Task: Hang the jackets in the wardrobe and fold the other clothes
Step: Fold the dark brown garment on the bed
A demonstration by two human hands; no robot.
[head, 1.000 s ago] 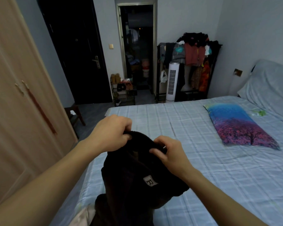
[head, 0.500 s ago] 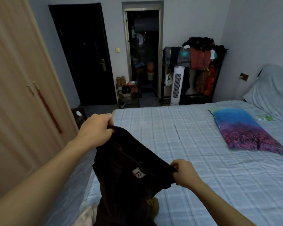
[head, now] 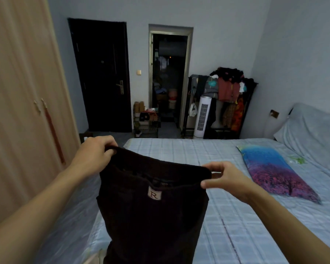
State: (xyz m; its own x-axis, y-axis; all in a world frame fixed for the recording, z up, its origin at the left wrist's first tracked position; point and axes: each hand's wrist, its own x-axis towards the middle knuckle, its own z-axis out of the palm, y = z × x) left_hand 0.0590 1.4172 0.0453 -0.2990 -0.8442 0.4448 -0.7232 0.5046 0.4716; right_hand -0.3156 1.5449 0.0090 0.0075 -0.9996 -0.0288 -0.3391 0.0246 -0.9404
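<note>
So both hands are up in front holding a dark brown, thick-looking fabric garment [head: 152, 204] by its top edge, stretched out flat between them. The left hand [head: 95, 151] has its fingers curled over the upper left corner, gripping it. The right hand [head: 225, 178] pinches the upper right corner between thumb and fingers, a bit lower than the left, so the top edge slopes down to the right. The rest of the garment hangs straight down below the hands, over the near edge of the bed, and runs out of view at the bottom. Fabric looks soft and matte, sort of fuzzy or ribbed, hard to tell which. There's a small square pale label with a letter R [head: 154, 194] sewn just under the top edge.

Behind it is a bed with a light blue checked sheet [head: 236, 216], smooth with a few creases. A rectangular pillow with a blue-to-pink tree print [head: 274, 168] lies flat on the right. The pale wooden wardrobe [head: 21, 111] stands on the left, doors closed.
</note>
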